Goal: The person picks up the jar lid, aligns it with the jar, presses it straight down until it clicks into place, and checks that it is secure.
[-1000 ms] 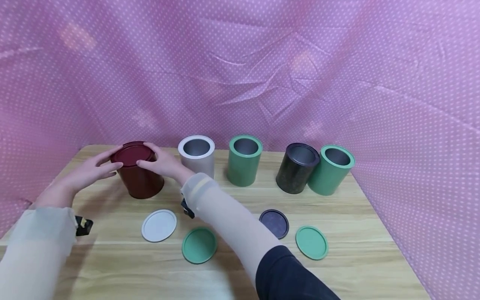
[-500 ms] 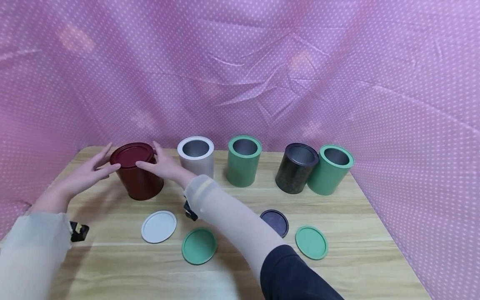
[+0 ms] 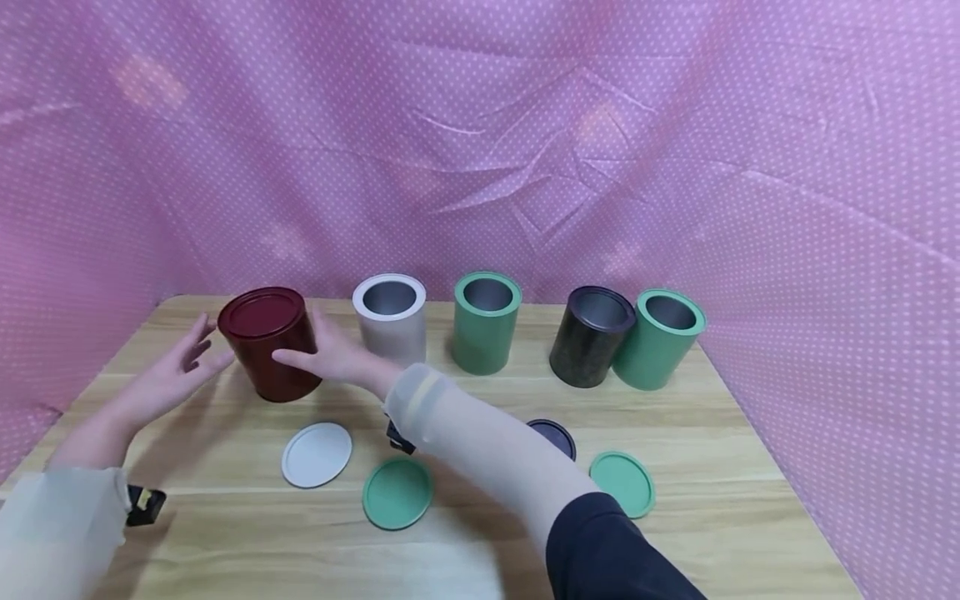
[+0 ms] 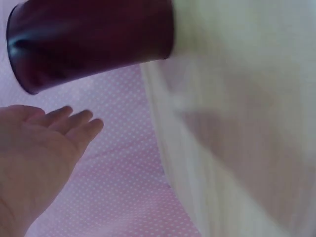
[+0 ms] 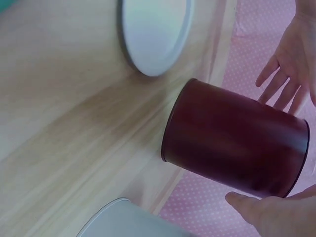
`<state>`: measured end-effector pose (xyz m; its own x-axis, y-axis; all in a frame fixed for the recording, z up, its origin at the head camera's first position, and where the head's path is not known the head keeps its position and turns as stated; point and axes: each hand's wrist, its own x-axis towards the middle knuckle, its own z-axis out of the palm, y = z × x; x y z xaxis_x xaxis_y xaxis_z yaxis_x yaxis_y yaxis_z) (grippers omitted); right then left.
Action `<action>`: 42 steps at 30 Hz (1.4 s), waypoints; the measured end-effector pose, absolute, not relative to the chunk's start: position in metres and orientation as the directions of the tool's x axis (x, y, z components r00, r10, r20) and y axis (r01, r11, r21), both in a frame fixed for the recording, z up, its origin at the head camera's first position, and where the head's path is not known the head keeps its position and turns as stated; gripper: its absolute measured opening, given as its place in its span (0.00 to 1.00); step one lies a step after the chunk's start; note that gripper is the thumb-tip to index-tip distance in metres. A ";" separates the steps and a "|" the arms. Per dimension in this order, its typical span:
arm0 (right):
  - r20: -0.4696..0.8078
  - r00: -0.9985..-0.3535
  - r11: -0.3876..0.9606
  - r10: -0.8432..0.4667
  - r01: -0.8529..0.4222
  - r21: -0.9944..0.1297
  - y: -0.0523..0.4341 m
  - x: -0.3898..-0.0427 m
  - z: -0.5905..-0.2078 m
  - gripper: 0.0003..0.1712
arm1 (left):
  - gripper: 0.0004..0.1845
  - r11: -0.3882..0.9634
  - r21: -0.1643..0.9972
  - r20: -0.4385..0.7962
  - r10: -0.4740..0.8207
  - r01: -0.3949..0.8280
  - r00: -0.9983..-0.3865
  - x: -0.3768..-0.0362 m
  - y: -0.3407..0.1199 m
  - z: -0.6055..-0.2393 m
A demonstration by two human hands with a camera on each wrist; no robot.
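Observation:
A dark red can (image 3: 279, 362) stands upright at the table's left rear, its red lid (image 3: 262, 315) seated on top. My left hand (image 3: 168, 379) is just left of the can, fingers spread and relaxed. In the left wrist view a gap separates that hand (image 4: 44, 148) from the can (image 4: 94, 39). On the can's other side is my right hand (image 3: 341, 357), thumb extended in front and fingers beside the wall. Whether the right fingers touch it I cannot tell. The right wrist view shows the can (image 5: 237, 138) between both hands, gripped by neither.
To the right stand an open white can (image 3: 393, 333), a green can (image 3: 483, 342), a black can (image 3: 588, 346) and another green can (image 3: 652, 354). Lids lie in front: white (image 3: 317, 455), green (image 3: 397, 494), black (image 3: 555, 435), green (image 3: 624, 483). Pink dotted cloth (image 3: 480, 150) surrounds the wooden table (image 3: 247, 542).
Both hands have come off the red lid's rim. The left hand has drawn away left and down; the right hand has lowered and shifted slightly right. The can stays in place.

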<state>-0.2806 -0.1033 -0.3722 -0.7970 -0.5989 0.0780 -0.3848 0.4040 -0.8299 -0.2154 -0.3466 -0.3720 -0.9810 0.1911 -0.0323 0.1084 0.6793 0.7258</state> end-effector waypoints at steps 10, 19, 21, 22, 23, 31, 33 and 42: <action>0.164 -0.693 0.347 -0.703 -0.534 -0.771 -0.090 -0.265 -0.379 0.41 | 0.45 0.748 0.653 0.060 0.104 0.118 -0.993 -0.193 -0.334 -0.388; -0.030 -0.752 0.619 -0.659 -0.519 -0.589 -0.079 -0.245 -0.387 0.48 | 0.41 0.774 0.626 0.111 0.026 0.090 -0.993 -0.178 -0.323 -0.392; -0.050 -0.745 0.649 -0.665 -0.543 -0.532 -0.076 -0.241 -0.390 0.49 | 0.41 0.794 0.601 0.124 0.024 0.095 -0.992 -0.175 -0.319 -0.395; -0.052 -0.741 0.659 -0.670 -0.561 -0.501 -0.075 -0.239 -0.392 0.49 | 0.41 0.805 0.587 0.128 0.021 0.093 -0.992 -0.174 -0.317 -0.397; -0.059 -0.738 0.668 -0.672 -0.570 -0.478 -0.074 -0.237 -0.394 0.49 | 0.41 0.816 0.571 0.129 0.018 0.089 -0.992 -0.172 -0.315 -0.399; -0.104 -0.715 0.695 -0.691 -0.618 -0.368 -0.064 -0.223 -0.400 0.49 | 0.40 0.853 0.500 0.165 0.076 0.150 -0.983 -0.160 -0.297 -0.413; -0.110 -0.708 0.693 -0.698 -0.628 -0.354 -0.061 -0.221 -0.402 0.48 | 0.40 0.855 0.492 0.170 0.092 0.165 -0.981 -0.156 -0.292 -0.415; -0.126 -0.686 0.685 -0.716 -0.658 -0.312 -0.050 -0.216 -0.420 0.48 | 0.42 0.848 0.504 0.079 0.144 0.164 -0.986 -0.146 -0.278 -0.425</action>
